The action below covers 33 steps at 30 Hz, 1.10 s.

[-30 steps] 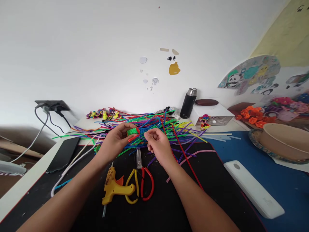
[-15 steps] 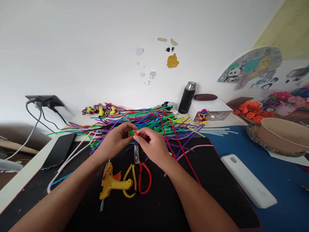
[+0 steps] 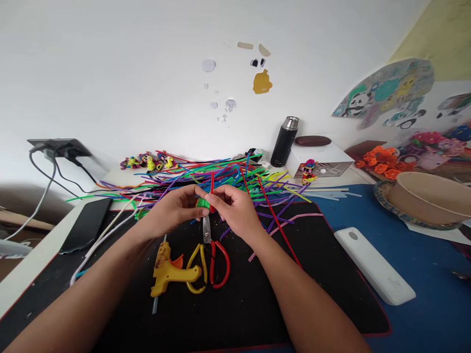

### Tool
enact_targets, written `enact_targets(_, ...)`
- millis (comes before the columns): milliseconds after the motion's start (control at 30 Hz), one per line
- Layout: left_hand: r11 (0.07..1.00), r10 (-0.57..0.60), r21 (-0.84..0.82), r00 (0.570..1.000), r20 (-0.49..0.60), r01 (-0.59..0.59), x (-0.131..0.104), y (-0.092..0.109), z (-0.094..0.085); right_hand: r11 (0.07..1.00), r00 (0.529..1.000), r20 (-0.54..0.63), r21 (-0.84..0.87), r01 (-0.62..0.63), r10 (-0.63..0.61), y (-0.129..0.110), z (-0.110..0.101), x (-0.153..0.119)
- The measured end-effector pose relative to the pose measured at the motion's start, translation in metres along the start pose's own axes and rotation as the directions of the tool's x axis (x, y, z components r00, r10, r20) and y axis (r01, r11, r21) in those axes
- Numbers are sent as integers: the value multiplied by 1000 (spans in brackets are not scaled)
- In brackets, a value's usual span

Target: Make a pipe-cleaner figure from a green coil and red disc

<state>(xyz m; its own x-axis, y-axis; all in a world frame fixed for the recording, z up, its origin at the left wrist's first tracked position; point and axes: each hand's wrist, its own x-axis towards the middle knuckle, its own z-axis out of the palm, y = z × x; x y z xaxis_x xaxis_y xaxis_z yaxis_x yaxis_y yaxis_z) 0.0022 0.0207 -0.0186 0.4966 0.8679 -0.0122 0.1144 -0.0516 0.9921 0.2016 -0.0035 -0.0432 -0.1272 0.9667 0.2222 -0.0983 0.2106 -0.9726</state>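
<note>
My left hand is closed around a small coil of green pipe cleaner, held above the mat. Pinched in my right hand is a red pipe cleaner, its free end sticking up and its lower part against the green coil. Just below the hands lie scissors with red handles, beside yellow-handled pliers. A yellow glue gun rests to their left with a clear stick in it. Behind my hands spreads a heap of loose pipe cleaners in many colours.
A black mat covers the blue desk. Left lies a phone; right, a white power bank and a beige bowl. At the back stand a black flask, a white box and several small figures.
The red pipe cleaner now points upright between my hands, and more of the green coil shows. My view has tilted slightly downward to the desk's things sitting higher in the picture.
</note>
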Motion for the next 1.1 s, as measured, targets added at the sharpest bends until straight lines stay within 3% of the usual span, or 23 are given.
enact_targets(300,998,38,-45,999,23,-37,0,-1,2,968,991,-18,219,-124,131,1,0,4)
enact_targets(700,987,98,-124,995,4,-97,-3,2,6,857,947,4,423,-293,321,4,3,4)
enact_targets(900,967,195,-156,979,-66,-203,-3,5,9,821,940,8,485,-301,340,5,6,4)
enact_targets(1100,973,156,-163,986,-63,-164,-3,6,13,816,946,-23,512,-267,324,5,7,3)
